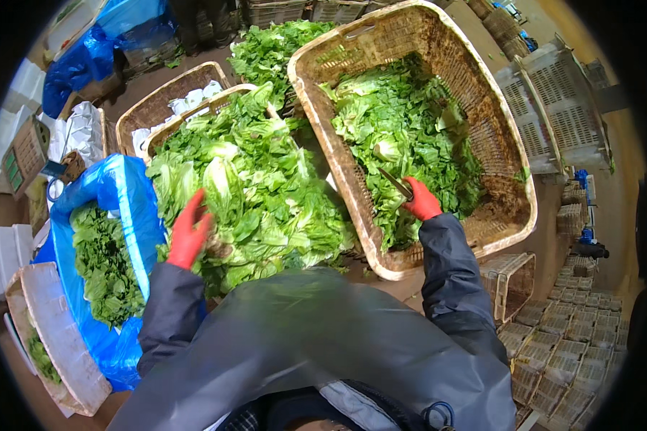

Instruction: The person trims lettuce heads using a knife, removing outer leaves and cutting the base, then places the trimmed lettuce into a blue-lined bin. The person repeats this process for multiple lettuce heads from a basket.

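My left hand [190, 231], in a red glove, is held with its fingers apart and nothing in them, over the left edge of a heap of leafy green lettuce [280, 204]. A paler lettuce head [219, 178] lies just beyond its fingertips. My right hand [422, 200], also gloved in red, grips a knife [394, 182] whose blade points up and to the left. It is over the near part of a large, dirty plastic crate [504, 124], which holds loose lettuce leaves [404, 134].
A crate lined with blue plastic [140, 215] holds greens at left, beside a scale [26, 156]. White wrapped bundles [191, 102] lie in a crate behind the heap. Stacked crates [558, 108] stand at right. A person's legs [202, 21] show at the top.
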{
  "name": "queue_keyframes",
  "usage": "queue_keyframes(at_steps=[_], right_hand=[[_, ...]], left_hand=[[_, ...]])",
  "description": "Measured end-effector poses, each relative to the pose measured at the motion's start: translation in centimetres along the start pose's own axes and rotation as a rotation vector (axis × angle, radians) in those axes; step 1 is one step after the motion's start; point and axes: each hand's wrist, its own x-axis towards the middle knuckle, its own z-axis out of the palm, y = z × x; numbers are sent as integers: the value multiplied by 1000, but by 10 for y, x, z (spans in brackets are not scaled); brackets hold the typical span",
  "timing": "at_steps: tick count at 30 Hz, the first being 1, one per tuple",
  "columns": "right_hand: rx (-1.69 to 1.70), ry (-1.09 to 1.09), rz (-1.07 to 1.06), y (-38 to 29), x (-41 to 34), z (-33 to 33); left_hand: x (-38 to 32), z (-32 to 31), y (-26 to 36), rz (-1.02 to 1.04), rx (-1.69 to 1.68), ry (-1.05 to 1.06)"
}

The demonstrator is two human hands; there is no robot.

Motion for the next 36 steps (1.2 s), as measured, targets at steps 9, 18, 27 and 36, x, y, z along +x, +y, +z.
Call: queue_keyframes(at_steps=[9, 18, 27, 36], right_hand=[[-28, -48, 145, -28, -30, -18], [-69, 96, 52, -45, -38, -45], [1118, -279, -246, -252, -109, -58], [22, 320, -1198, -304, -99, -52]], left_hand=[[-39, 42, 7, 54, -32, -224], [-57, 62, 49, 258, 253, -380], [-43, 60, 144, 574, 347, -87], [-99, -6, 96, 38, -133, 6]])
